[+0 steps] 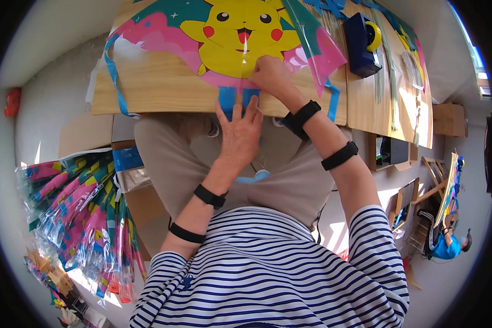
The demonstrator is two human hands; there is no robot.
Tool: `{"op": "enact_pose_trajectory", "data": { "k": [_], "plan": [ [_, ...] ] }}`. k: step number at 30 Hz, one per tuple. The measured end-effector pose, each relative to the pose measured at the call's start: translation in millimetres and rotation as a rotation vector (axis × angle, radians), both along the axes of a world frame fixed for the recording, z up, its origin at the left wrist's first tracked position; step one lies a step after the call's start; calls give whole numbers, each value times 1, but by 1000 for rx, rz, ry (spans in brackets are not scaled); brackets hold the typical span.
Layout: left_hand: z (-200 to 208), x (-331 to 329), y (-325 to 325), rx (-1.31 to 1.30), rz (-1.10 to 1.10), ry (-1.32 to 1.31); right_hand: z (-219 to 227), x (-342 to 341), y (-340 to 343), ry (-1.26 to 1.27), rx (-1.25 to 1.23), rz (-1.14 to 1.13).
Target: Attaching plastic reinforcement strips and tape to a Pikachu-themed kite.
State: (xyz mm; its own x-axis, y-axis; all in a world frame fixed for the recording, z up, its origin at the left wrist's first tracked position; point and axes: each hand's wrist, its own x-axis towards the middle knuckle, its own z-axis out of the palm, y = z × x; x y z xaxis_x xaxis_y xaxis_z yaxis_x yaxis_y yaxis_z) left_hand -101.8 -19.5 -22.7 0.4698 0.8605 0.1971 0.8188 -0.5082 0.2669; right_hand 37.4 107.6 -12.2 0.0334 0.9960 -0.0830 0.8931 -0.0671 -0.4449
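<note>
The left hand (239, 128) lies flat, palm down, fingers spread and released, its fingertips pressing the blue tail strip (236, 98) of the colourful plastic kite with a yellow cartoon figure (235, 38). The forearm carries 2 black bands and rises from the lower edge. The right hand (270, 74) is curled, fingers pinched down on the kite's lower tip just beside the left fingertips; whether it grips film or merely presses it cannot be told. Its forearm also carries 2 black bands.

The kite lies spread on the light wooden tabletop (158, 87), its tail strip hanging over the near edge above the person's lap.

A dark blue tape dispenser with a yellow roll (363, 44) stands on the table, right of the kite. A bundle of thin pale sticks (388, 71) lies further right. On the floor at left, a heap of folded kites in clear plastic wrap (82, 218) rests beside a brown cardboard box (142, 202); the box contents are hidden.

The kite's top is cut off by the frame.
</note>
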Motion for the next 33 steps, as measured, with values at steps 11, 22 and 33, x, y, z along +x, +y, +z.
{"op": "enact_pose_trajectory", "data": {
  "k": [11, 22, 33],
  "plan": [
    [3, -2, -2, -10, 2, -91, 0, 0, -35, 129, 119, 126],
    [17, -17, -4, -25, -47, -96, -10, 9, -65, 10, 477, 171],
    [21, -66, 38, 122, 36, -232, -4, 14, -95, -145, 445, 307]
  ]
}}
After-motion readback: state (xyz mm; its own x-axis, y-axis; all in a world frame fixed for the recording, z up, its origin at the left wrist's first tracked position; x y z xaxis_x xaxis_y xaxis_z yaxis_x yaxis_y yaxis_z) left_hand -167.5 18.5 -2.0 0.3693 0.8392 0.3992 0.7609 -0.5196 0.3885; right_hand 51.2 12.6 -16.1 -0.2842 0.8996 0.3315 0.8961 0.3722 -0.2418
